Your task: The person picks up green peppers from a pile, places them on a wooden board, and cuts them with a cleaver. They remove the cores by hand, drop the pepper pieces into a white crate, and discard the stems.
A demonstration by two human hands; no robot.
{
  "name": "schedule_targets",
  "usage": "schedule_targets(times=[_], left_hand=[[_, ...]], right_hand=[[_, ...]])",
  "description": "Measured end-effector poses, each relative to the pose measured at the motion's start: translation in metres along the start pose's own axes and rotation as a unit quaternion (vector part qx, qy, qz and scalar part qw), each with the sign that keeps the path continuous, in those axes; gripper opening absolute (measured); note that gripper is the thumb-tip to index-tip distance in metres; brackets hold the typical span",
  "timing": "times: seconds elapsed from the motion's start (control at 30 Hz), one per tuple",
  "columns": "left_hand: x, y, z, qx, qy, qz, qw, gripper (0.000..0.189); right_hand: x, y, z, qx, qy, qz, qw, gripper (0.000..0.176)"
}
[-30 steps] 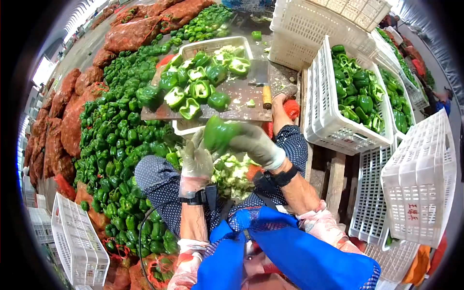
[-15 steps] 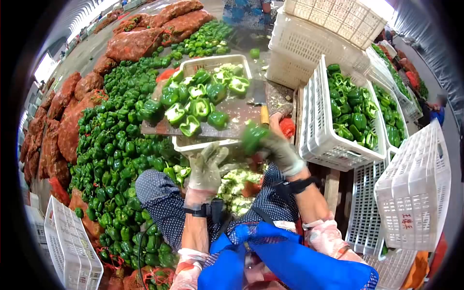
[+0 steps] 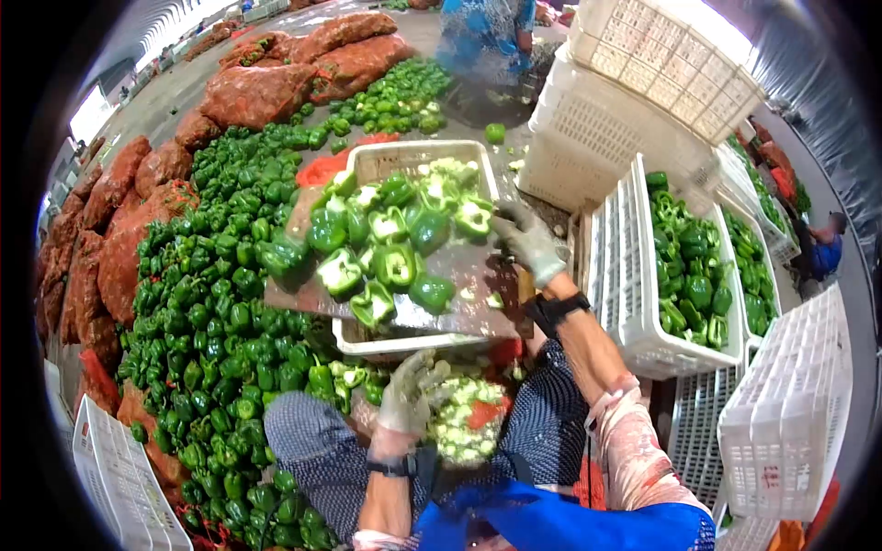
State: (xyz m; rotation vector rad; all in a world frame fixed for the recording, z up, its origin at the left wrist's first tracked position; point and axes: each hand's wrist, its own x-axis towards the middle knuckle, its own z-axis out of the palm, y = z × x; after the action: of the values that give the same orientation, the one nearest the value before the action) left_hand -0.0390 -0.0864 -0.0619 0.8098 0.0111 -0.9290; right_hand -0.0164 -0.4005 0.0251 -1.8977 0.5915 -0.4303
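My left hand (image 3: 410,395), in a pale glove, is empty with fingers apart and slightly bent, above my lap beside a heap of pale pepper cores (image 3: 464,427). At the right edge of a wet board (image 3: 303,286) is my gloved right hand (image 3: 533,241); its fingertips are blurred and what they touch is hidden. On the board lie whole and cut green peppers (image 3: 395,264), hollow ends showing. The board rests across a white tub (image 3: 367,161), which shows behind and in front of it. No knife can be made out.
A large pile of green peppers (image 3: 211,303) spreads at the left, with red mesh sacks (image 3: 257,90) behind. White crates (image 3: 675,354) of peppers stand at the right, beside stacked crates (image 3: 625,119). Other people (image 3: 487,37) (image 3: 822,248) are farther off.
The green pepper has left my right hand, which has moved up to the board's edge. The knife seen there earlier no longer shows. My left hand's fingers are more bent. The view has shifted slightly.
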Motion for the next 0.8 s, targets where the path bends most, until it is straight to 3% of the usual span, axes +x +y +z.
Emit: schedule_targets(times=[0.03,0.07,0.13,0.2,0.23,0.27,0.33,0.43,0.53,0.6,0.67,0.8], left_hand=[[0.002,-0.002,0.001,0.003,0.034,0.012,0.999,0.064],[0.004,0.010,0.005,0.034,0.047,-0.038,0.998,0.061],[0.012,0.002,-0.009,0.018,0.073,-0.048,0.996,0.060],[0.015,0.005,-0.012,0.063,0.022,-0.020,0.998,0.064],[0.015,0.005,-0.007,0.058,0.035,0.018,0.998,0.068],[0.018,0.010,-0.006,0.051,0.034,-0.019,0.998,0.069],[0.021,-0.001,-0.017,0.041,-0.021,0.032,0.998,0.064],[0.015,0.014,0.004,0.051,0.012,-0.034,0.998,0.060],[0.015,0.004,0.003,0.035,-0.012,-0.021,0.999,0.056],[0.016,-0.005,-0.006,0.005,-0.038,-0.010,0.999,0.049],[0.012,-0.006,-0.007,0.010,-0.045,0.010,0.999,0.045],[0.013,-0.010,-0.012,-0.024,-0.043,0.016,0.999,0.036]], right_hand=[[0.016,-0.021,0.015,-0.043,-0.002,0.066,0.997,0.047],[0.054,0.008,0.030,-0.196,0.033,-0.025,0.980,0.048],[0.091,0.022,0.058,-0.396,0.018,0.003,0.918,0.051],[0.097,0.020,0.074,-0.459,0.013,0.024,0.888,0.051],[0.099,0.010,0.073,-0.482,-0.049,0.054,0.873,0.063],[0.100,0.016,0.074,-0.511,-0.042,0.022,0.858,0.065],[0.086,0.012,0.067,-0.477,-0.061,0.035,0.876,0.065],[0.056,0.011,0.072,-0.436,-0.075,0.067,0.894,0.064],[0.013,-0.004,0.083,-0.431,-0.086,0.068,0.895,0.067],[-0.009,-0.011,0.088,-0.359,-0.073,0.090,0.926,0.066],[-0.021,0.027,0.098,-0.334,0.029,-0.054,0.940,0.055],[-0.066,0.048,0.101,-0.249,0.089,-0.091,0.960,0.056]])
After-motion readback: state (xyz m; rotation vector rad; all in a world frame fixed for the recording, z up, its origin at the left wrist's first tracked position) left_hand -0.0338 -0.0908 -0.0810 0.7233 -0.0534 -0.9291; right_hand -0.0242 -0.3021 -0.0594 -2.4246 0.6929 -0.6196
